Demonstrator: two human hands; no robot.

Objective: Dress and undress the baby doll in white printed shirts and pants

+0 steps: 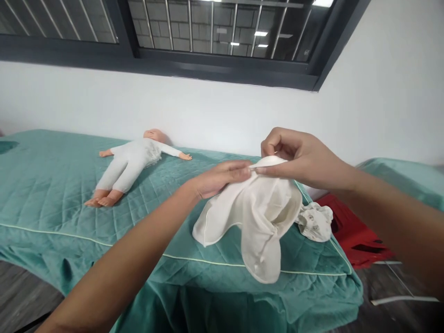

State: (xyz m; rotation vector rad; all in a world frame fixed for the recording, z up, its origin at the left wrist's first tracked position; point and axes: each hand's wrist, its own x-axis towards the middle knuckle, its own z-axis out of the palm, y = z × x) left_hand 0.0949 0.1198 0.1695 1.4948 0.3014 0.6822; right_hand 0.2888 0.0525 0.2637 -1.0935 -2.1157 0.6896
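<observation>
Both my hands hold up a cream-white baby garment (258, 210) above the bed's near right corner. My left hand (222, 178) pinches its top edge from the left, fingers closed. My right hand (298, 157) pinches the same edge from the right, fingers curled. The garment hangs down in two lobes. A baby doll (130, 164) in a white bodysuit lies on its back at the far side of the bed, near the wall, arms spread, well left of my hands.
The bed has a teal quilted cover (52, 194) with a pale piping line. A small crumpled patterned cloth (315, 222) lies at the bed's right edge. A red plastic stool (354, 236) stands between this bed and another teal bed (405, 178). Dark wood floor below.
</observation>
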